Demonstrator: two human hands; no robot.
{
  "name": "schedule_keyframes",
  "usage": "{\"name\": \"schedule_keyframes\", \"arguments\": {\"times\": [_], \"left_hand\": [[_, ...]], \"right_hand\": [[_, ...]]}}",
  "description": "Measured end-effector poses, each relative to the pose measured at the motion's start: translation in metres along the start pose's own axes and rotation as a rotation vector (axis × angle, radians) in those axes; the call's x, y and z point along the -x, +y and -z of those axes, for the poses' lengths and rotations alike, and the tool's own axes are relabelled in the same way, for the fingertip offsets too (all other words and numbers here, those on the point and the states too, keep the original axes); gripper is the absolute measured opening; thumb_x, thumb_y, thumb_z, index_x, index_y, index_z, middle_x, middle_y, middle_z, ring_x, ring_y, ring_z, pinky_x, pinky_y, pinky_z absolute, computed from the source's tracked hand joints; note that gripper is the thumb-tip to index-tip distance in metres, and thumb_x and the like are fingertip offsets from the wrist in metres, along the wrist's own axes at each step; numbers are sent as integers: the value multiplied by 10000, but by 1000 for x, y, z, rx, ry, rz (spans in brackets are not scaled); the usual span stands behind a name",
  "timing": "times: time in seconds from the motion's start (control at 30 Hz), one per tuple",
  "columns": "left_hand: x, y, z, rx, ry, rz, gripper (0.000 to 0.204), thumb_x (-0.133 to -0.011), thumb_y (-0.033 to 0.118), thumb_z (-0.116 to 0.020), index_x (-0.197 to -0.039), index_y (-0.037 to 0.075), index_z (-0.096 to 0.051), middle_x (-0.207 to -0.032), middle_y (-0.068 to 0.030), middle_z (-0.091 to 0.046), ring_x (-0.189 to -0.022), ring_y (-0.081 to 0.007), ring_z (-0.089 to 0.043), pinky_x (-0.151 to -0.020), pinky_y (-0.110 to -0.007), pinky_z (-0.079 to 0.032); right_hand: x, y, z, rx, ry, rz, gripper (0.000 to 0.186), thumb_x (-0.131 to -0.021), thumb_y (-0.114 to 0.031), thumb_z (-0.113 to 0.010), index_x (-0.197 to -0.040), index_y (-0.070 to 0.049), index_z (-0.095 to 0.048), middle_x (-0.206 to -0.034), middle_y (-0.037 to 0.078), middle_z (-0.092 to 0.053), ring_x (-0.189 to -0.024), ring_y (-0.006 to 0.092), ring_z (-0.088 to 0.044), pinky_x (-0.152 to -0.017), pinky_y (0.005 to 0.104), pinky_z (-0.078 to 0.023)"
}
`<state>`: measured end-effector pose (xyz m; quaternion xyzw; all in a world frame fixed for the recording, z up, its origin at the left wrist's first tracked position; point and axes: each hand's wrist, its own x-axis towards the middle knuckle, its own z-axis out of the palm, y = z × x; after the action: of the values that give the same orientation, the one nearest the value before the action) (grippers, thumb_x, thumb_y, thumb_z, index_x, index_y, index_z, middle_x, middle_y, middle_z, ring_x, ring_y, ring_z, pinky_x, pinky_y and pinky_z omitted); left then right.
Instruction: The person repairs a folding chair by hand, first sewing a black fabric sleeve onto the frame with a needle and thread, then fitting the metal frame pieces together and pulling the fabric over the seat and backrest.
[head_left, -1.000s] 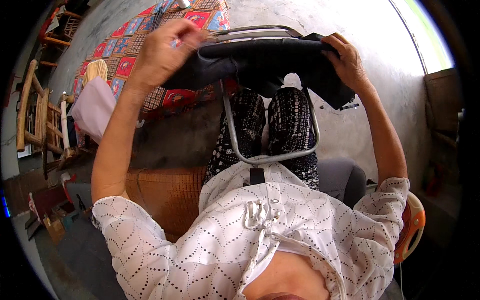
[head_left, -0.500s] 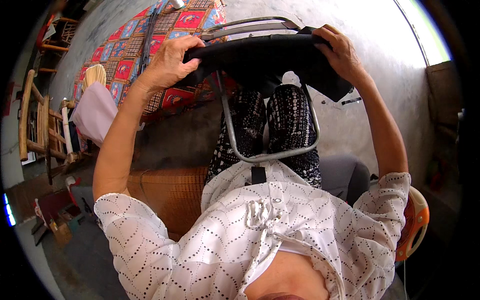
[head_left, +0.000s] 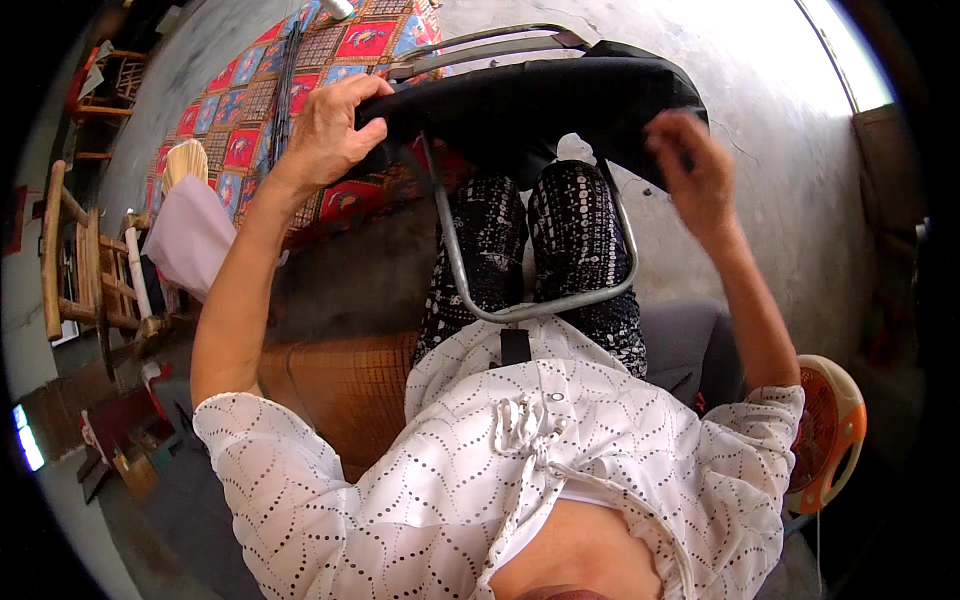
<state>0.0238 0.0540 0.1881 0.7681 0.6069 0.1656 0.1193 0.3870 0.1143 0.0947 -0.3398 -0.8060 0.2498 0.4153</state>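
The left hand (head_left: 325, 130) is curling its fingers over the near-left edge of a black fabric piece (head_left: 540, 105), thumb below and fingers on top, clamped onto the cloth. The right hand (head_left: 695, 175) is blurring with motion at the cloth's right end; its fingers are bending toward the fabric, but whether they are gripping it I cannot tell. The one black piece is lying stretched across a single metal tube frame (head_left: 545, 300), whose bent grey tubing is looping in a rounded U over the person's lap, with two more bars showing above the cloth. The fabric is looking smooth and matte, the tubing dull and hard.

Under the frame, two legs in black trousers with white speckles (head_left: 575, 240) are extending forward. One patterned mat (head_left: 270, 110) of red and blue squares is lying on the concrete floor to the left. One round orange and white fan (head_left: 825, 430) is sitting at the right, and a wooden chair (head_left: 75, 260) is standing at far left.
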Motion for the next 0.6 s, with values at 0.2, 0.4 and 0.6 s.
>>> {"name": "schedule_keyframes", "arguments": {"times": [0.2,0.4,0.6], "left_hand": [[-8,6,0,-34,-23,-22,252,-713,97,-593,-939,-13,-578,-823,-151,-605,-766,-286,-610,-712,-339,-463],[-3,5,-3,-88,30,-47,239,-722,82,-582,-942,-11,-588,-802,-160,-599,-747,-279,-619,-686,-332,-467],[0,14,-4,-128,43,-22,216,-723,53,-579,-933,8,-598,-800,-154,-600,-729,-270,-614,-668,-335,-462]], "right_hand": [[36,-34,-59,-488,-320,-438,127,-867,-26,-548,-978,19,-593,-864,109,-637,-772,140,-594,-697,263,-486],[-31,-65,-160,-1046,-243,-708,374,-857,-193,-636,-1151,12,-526,-843,32,-615,-721,92,-569,-606,225,-453],[-37,-72,-176,-896,-273,-513,215,-857,-170,-603,-921,32,-635,-641,76,-595,-582,131,-550,-525,285,-440]]}}
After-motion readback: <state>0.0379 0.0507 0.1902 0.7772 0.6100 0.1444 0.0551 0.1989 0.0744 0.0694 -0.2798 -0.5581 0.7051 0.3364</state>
